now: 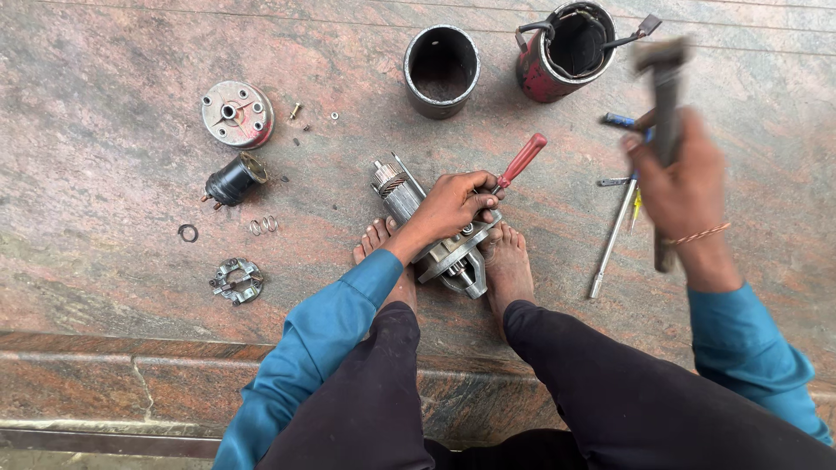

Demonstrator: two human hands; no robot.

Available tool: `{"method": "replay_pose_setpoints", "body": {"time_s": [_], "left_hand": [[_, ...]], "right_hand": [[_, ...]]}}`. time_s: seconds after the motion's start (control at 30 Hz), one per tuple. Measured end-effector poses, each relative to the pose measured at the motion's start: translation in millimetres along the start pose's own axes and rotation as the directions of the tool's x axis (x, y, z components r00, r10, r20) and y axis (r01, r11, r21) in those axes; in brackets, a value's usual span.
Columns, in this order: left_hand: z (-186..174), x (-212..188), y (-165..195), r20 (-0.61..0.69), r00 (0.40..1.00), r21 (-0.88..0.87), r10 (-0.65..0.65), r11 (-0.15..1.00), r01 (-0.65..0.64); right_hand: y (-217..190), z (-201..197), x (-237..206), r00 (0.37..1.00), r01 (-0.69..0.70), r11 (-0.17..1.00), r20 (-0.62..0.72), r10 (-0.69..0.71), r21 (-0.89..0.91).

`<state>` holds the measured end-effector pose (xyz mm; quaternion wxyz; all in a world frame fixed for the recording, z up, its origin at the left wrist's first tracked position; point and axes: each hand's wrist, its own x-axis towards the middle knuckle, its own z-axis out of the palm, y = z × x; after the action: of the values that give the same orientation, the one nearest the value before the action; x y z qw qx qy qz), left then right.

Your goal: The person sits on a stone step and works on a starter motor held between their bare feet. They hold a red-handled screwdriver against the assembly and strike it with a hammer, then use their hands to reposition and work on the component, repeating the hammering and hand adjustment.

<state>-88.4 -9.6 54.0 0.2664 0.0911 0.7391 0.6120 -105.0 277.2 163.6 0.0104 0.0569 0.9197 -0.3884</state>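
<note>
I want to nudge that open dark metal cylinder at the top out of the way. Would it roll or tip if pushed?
The dark metal cylinder stands on its end on the stone floor, so a push would probably slide it rather than roll it. It looks thick-walled, so likely heavy for its size. It seems about as wide as tall, so tipping looks unlikely; once on its side it would roll.

You get soft, even daylight with only faint shadows under the parts on the stone floor [131,218]. Your raised right hand [684,187] and hammer [666,113] smear with motion blur; everything else stays sharp.
</note>
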Motion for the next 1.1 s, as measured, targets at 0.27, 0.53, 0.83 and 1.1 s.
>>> {"method": "replay_pose_setpoints", "body": {"time_s": [0.27,0.53,0.83,1.1], "left_hand": [[-4,-4,6,-0.019,0.996,-0.022,0.083,0.996,-0.083],[0,-8,-3,-0.047,0.995,-0.072,0.089,0.993,-0.092],[8,-10,-9,0.013,0.906,0.422,0.423,0.819,-0.389],[-7,-19,11,-0.152,0.988,-0.173,0.034,0.983,-0.060]], "right_hand": [[-1,7,14,0.902,0.292,0.862,0.419,-0.105,-0.414],[-5,4,32,0.990,-0.112,0.988,0.094,0.101,0.110],[-17,20,28,0.803,0.374,0.699,0.590,0.086,-0.610],[-16,3,34,0.964,0.068,0.951,0.265,0.014,-0.300]]}}
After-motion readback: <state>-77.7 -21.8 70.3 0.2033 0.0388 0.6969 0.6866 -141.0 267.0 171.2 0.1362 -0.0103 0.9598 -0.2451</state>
